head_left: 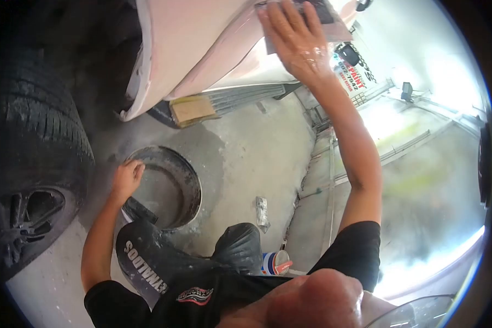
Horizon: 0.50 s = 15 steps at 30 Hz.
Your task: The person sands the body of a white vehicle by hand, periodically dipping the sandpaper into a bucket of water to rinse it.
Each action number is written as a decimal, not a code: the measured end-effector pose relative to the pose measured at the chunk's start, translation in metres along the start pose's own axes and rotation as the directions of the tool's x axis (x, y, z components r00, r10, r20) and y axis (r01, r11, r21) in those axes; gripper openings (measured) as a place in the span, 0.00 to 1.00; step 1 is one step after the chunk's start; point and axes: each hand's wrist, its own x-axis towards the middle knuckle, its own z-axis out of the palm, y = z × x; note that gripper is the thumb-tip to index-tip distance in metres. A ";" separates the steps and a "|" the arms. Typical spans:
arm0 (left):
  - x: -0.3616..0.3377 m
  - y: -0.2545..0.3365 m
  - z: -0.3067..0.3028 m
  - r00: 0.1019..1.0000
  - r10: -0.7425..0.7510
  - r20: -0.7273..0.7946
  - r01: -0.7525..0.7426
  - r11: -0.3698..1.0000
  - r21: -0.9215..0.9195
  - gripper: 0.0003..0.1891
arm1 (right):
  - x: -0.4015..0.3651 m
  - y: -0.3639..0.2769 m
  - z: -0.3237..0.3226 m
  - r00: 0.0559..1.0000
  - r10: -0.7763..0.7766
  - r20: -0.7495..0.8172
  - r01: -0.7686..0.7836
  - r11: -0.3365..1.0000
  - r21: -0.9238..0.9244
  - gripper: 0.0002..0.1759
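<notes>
My right hand (298,46) lies with long fingers pressed over a sheet of sandpaper (338,31), holding it against the pinkish-white car body panel (202,41). Water glistens on the back of this hand. My left hand (128,177) is curled closed at the left rim of a round dark basin (195,191) on the floor; what its fingers hold, if anything, is hidden. The basin has liquid in it, and a dark block-like object (139,209) rests at its near-left edge.
A wheel with a black tyre (35,109) stands at the left. Under the panel sits a yellowish-tan block (194,110) beside a ribbed grey part (246,98). A whitish piece (262,213) lies on the wet concrete floor (246,147). Close to my knee is a can (276,262).
</notes>
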 end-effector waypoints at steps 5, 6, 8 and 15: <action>-0.002 0.006 -0.003 0.999 0.007 -0.048 -0.009 0.999 -0.046 0.08 | 0.014 0.016 0.021 0.986 -0.078 -0.149 0.073 0.997 -0.040 0.19; 0.000 0.006 -0.001 0.999 -0.002 -0.049 -0.002 0.997 -0.072 0.08 | 0.014 0.027 0.021 0.983 -0.084 -0.161 0.073 0.995 -0.071 0.18; 0.001 0.004 -0.002 0.999 0.011 -0.042 -0.013 0.997 -0.070 0.09 | 0.027 0.063 0.020 0.979 -0.091 -0.182 0.069 0.990 -0.124 0.15; 0.000 0.015 -0.011 0.997 -0.081 0.006 0.081 0.996 -0.036 0.09 | 0.043 0.045 0.035 0.898 0.439 0.032 -0.434 0.873 0.223 0.06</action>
